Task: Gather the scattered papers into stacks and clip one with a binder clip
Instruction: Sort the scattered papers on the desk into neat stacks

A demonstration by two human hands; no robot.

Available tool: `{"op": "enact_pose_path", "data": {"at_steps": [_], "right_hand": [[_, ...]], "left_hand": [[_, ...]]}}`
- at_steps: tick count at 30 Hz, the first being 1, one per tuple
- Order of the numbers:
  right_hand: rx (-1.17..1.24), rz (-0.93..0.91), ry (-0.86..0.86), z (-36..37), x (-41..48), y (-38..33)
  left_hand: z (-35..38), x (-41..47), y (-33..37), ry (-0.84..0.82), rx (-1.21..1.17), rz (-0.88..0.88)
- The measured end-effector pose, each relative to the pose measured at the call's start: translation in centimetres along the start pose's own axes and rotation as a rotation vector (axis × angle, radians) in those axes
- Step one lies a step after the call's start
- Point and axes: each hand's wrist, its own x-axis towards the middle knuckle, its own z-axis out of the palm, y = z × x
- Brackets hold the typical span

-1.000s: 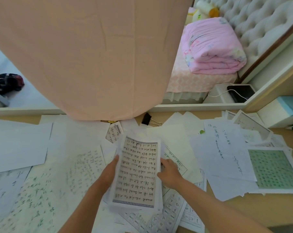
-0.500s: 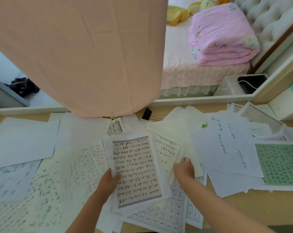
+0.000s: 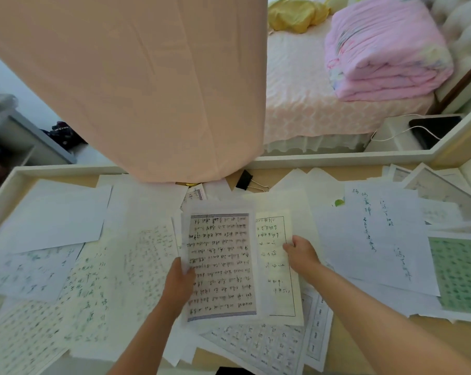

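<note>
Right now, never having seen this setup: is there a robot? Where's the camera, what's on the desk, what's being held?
No robot: these are a person's bare hands. All the pictures come from one wide-angle camera worn on the head, looking forward and down. The desk is strewn with loose handwritten papers. A black binder clip lies near its far edge, beside a hanging peach cloth. The left hand grips a small stack with a bordered handwritten page on top. The right hand pinches the edge of a cream sheet beside it.
</note>
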Motion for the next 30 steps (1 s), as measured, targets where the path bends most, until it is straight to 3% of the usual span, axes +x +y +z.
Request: {"op": "enact_pose_path", "data": {"at_steps": [3, 7, 9, 13, 20, 24, 27, 30], "right_hand": [[0.055, 0.015, -0.149, 0.5, -0.4, -0.3], [0.071, -0.034, -0.301, 2.1, -1.4, -0.1], [-0.011, -0.072, -0.234, 2.2, -1.5, -0.1], [-0.1, -0.114, -0.192, -0.1, -0.7, -0.5], [-0.371, -0.134, -0.274, -2.1, -0.3, 0.3], [-0.51, -0.243, -0.316, -1.7, -1.4, 0.7], [-0.501, -0.286, -0.345, -1.4, -1.9, 0.1], [-0.444, -0.293, -0.35, -0.7, -2.3, -1.2]], "left_hand": [[1.3, -0.8, 0.6, -0.181, -0.065, -0.132], [4.1, -1.6, 0.3, -0.272, 0.046, -0.181], [4.4, -1.8, -0.1, -0.204, 0.196, -0.108], [2.2, -2.1, -2.1, 0.022, 0.737, 0.032], [3.0, -3.6, -3.7, -0.016, 0.692, -0.044], [2.6, -2.9, -2.6, -0.081, 0.522, -0.03], [1.1, -1.7, -0.7, -0.104, 0.442, 0.056], [-1.3, -0.4, 1.3, -0.164, 0.216, 0.127]]}}
